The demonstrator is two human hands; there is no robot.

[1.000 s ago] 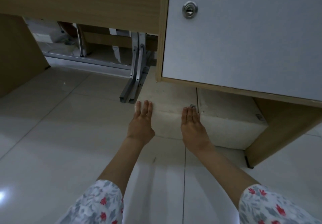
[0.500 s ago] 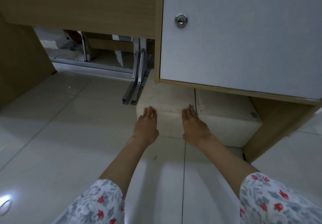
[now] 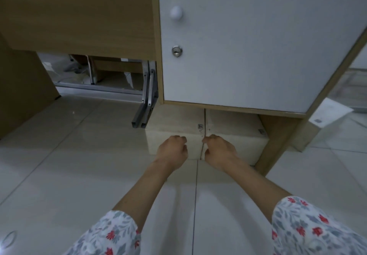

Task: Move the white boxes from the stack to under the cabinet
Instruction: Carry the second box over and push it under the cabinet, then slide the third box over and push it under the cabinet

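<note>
Two white boxes lie side by side on the floor, partly under the cabinet (image 3: 248, 46). The left white box (image 3: 174, 119) and the right white box (image 3: 234, 123) touch along a seam. My left hand (image 3: 172, 151) is curled in front of the left box's front face. My right hand (image 3: 218, 151) is curled in front of the seam and the right box's face. Both hands have bent fingers and hold nothing; whether they touch the boxes is unclear.
The cabinet has a white door with a round knob (image 3: 176, 12) and a lock (image 3: 176, 51). Metal rails (image 3: 145, 113) lean at the left of the boxes. A wooden panel (image 3: 23, 88) stands far left. A paper sheet (image 3: 331, 114) lies at the right on the tiled floor.
My hands were flat with fingers stretched against the left box; now both have curled and drawn together near the seam. The camera view has tilted upward, showing more of the cabinet door.
</note>
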